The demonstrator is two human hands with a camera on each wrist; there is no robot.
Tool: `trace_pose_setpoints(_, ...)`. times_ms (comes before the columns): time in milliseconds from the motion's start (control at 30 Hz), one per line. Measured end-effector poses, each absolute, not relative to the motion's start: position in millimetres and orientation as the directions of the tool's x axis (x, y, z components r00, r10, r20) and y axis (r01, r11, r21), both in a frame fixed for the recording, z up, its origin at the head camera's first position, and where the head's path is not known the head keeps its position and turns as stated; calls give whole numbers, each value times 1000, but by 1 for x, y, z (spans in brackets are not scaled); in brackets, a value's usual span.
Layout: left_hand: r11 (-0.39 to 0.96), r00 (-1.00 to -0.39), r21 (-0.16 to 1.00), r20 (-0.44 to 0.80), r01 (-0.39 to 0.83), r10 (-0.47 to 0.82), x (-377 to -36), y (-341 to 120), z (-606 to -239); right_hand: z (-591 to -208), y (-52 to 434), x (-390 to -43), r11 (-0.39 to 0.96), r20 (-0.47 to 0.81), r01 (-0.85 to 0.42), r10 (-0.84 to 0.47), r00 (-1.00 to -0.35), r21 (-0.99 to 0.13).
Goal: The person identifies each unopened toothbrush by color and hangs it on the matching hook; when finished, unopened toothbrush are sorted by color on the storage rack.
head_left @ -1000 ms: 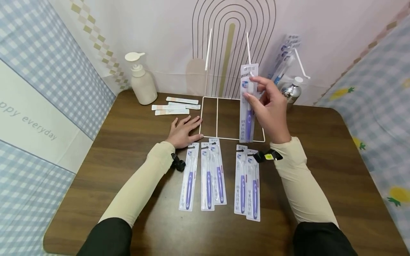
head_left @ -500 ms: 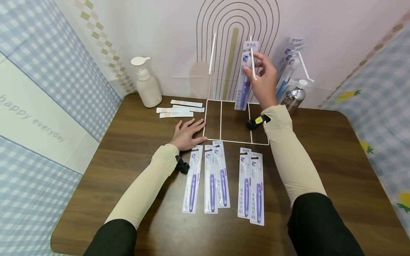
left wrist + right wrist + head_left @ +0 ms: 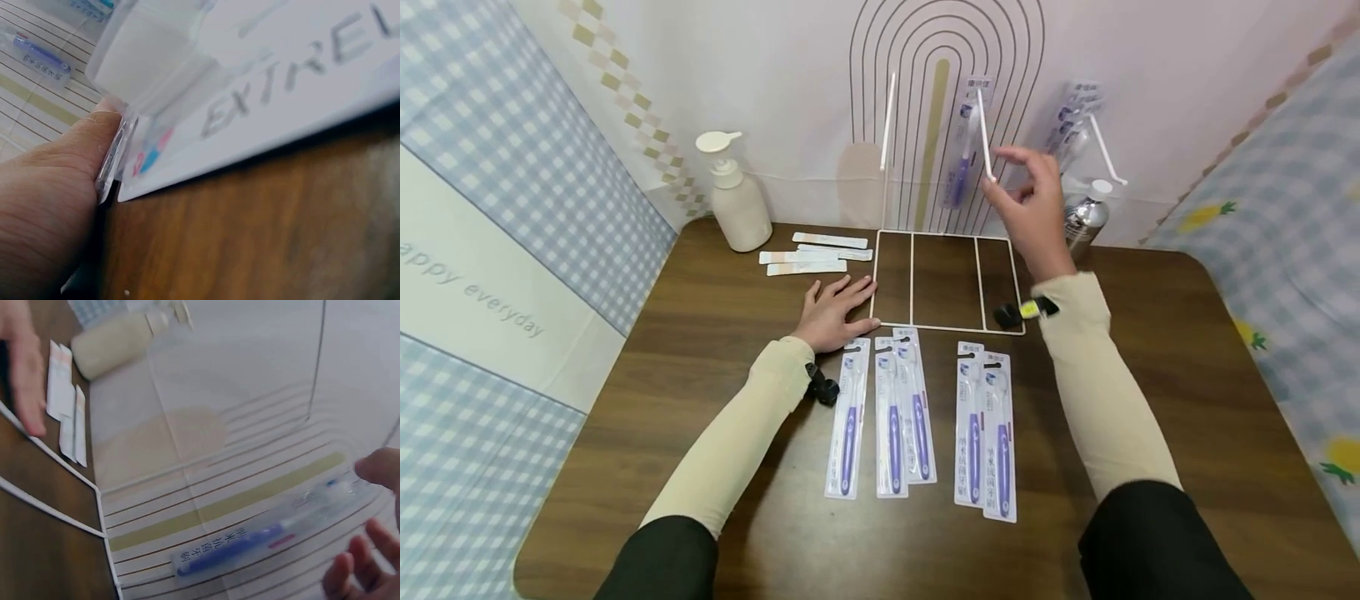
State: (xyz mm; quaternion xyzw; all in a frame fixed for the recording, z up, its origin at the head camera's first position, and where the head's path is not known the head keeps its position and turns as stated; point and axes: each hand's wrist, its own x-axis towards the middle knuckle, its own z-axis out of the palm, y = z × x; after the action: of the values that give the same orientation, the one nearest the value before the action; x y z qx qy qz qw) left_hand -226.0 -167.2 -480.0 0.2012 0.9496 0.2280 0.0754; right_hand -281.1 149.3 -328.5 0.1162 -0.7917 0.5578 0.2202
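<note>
Five packaged toothbrushes [image 3: 917, 417] lay at lower centre on the desk [image 3: 1150, 333] as the right hand [image 3: 1033, 208], fingers loosely spread, hovered beside a hung pack [image 3: 962, 142], left hand [image 3: 835, 308] flat, likely due to fetch another.

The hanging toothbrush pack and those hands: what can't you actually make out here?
- Hanging toothbrush pack: head view too small, right wrist view blurred; its print is unreadable, and how it sits on the white hook is unclear.
- Right hand: right wrist view's edge cuts it to fingertips.
- Left hand: left wrist view shows only a blurred part against a pack; its lettering is cut off.
</note>
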Motion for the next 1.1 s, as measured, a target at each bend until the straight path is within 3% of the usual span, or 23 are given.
trace_pose_setpoints(267, 814, -909, 462, -41, 351, 415, -228, -169, -481, -365, 193, -179, 488, 396, -379, -74, -915, -786)
trace_pose_setpoints(467, 808, -908, 467, -29, 358, 418, -229, -167, -483, -413, 216, -129, 607, 282, -282, -99, -954, -743)
trace_pose_setpoints(633, 810, -910, 471, -37, 349, 414, -228, -165, -482, -449, 224, -111, 689, 162, -218, -146, -976, -691)
trace_pose_setpoints(867, 812, -908, 469, -48, 347, 416, -228, -165, -481, -466, 222, -102, 773, -26, -130, -185, -982, -621)
trace_pose_setpoints(1100, 812, -909, 468, -46, 348, 415, -229, -166, -482, -478, 225, -101, 724, 77, -140, -120, -990, -676)
